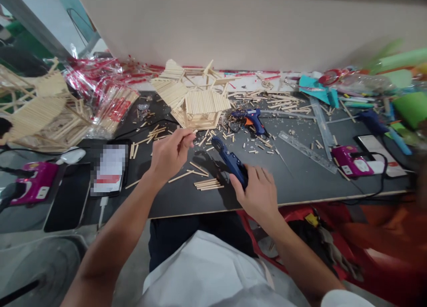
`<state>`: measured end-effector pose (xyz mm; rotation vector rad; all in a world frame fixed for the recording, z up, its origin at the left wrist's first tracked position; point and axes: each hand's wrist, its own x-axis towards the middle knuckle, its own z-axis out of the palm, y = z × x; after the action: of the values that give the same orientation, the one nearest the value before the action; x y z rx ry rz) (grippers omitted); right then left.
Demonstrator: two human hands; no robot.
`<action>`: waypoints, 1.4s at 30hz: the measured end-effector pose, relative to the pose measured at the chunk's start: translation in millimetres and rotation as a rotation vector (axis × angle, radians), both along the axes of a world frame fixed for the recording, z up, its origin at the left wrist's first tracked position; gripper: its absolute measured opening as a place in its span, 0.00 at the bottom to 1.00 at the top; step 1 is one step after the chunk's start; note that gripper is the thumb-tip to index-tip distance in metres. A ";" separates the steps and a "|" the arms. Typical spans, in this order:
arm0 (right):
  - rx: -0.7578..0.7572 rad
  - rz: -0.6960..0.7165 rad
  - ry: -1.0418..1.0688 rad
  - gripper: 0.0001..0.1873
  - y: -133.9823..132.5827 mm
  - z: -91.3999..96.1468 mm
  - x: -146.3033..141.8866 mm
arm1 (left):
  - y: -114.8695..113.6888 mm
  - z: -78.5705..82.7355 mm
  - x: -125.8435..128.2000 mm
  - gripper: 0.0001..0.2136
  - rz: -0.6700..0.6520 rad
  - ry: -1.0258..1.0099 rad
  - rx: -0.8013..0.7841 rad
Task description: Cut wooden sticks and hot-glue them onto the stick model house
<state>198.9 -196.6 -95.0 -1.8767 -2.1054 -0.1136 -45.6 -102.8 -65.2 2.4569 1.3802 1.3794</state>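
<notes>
My left hand [171,153] is closed in a pinch, with the pale tip of a small wooden stick [195,131] showing at its fingertips. In my right hand [256,191] are dark blue cutters [230,158], gripped by the handles with the head pointing away from me. Just beyond my left hand stands a small house-like model of wooden sticks [203,102] with slatted roof panels. Several longer sticks [208,184] lie between my forearms. Short cut pieces are scattered around the model's base.
A blue glue gun [253,119] lies right of the model. Beyond it are a clear ruler [307,151] and a purple power adapter [352,161]. Phones [68,195], another stick model [43,107] and bagged sticks [115,102] occupy the left. A wall [253,31] bounds the back.
</notes>
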 end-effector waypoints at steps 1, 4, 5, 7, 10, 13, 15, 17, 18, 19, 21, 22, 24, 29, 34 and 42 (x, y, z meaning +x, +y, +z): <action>0.018 -0.015 -0.020 0.30 -0.8 -1.9 0.6 | 0.1 5.9 -1.1 0.09 -0.009 0.011 0.012; 0.039 -0.059 -0.085 0.32 -0.8 -7.4 1.2 | 0.6 27.8 -2.4 0.08 -0.032 0.089 0.042; 0.033 -0.076 -0.101 0.32 -0.4 -8.8 1.0 | 1.1 36.0 -2.4 0.08 -0.020 0.107 0.043; 0.011 -0.105 -0.119 0.31 0.1 -10.0 -0.2 | 3.1 53.3 -2.2 0.09 0.032 0.099 0.031; -0.038 -0.124 -0.158 0.32 -0.9 -7.4 -3.7 | 9.6 79.7 -2.6 0.16 0.047 0.047 -0.030; -0.114 -0.093 -0.223 0.40 -2.3 -1.4 -8.0 | 20.2 102.4 -4.8 0.20 -0.007 0.090 -0.091; -0.156 -0.060 -0.242 0.46 -0.6 3.9 -9.1 | 28.5 112.9 -7.2 0.20 -0.027 0.148 -0.116; -0.176 -0.011 -0.223 0.48 6.1 11.4 -6.0 | 36.8 118.6 -10.1 0.17 -0.004 0.199 -0.113; -0.174 0.017 -0.200 0.46 12.0 16.2 -2.0 | 40.5 119.7 -11.5 0.16 0.015 0.206 -0.106; -0.166 0.047 -0.169 0.41 19.9 21.7 3.6 | 43.9 120.0 -12.8 0.14 0.035 0.200 -0.098; -0.114 0.053 -0.094 0.32 41.3 33.1 19.6 | 49.1 118.9 -14.9 0.13 0.077 0.165 -0.082; -0.082 0.031 -0.053 0.30 54.7 37.9 29.2 | 51.1 117.9 -15.8 0.13 0.090 0.154 -0.086; -0.044 -0.054 -0.017 0.26 85.0 42.9 48.3 | 54.1 116.0 -17.3 0.17 0.084 0.170 -0.134; -0.197 -0.175 0.039 0.23 158.1 25.1 72.6 | 61.5 112.7 -20.7 0.16 0.027 0.199 -0.196; -0.280 -0.199 0.124 0.14 184.2 1.3 65.8 | 71.2 108.9 -30.8 0.10 0.023 0.233 -0.063; 0.041 -0.204 0.346 0.22 158.2 17.8 61.8 | 70.2 112.6 -50.3 0.11 0.131 0.154 -0.078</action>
<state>260.8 -38.4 -77.2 -1.9232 -1.6715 0.1137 -95.8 -32.7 47.4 2.5098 1.6199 1.1533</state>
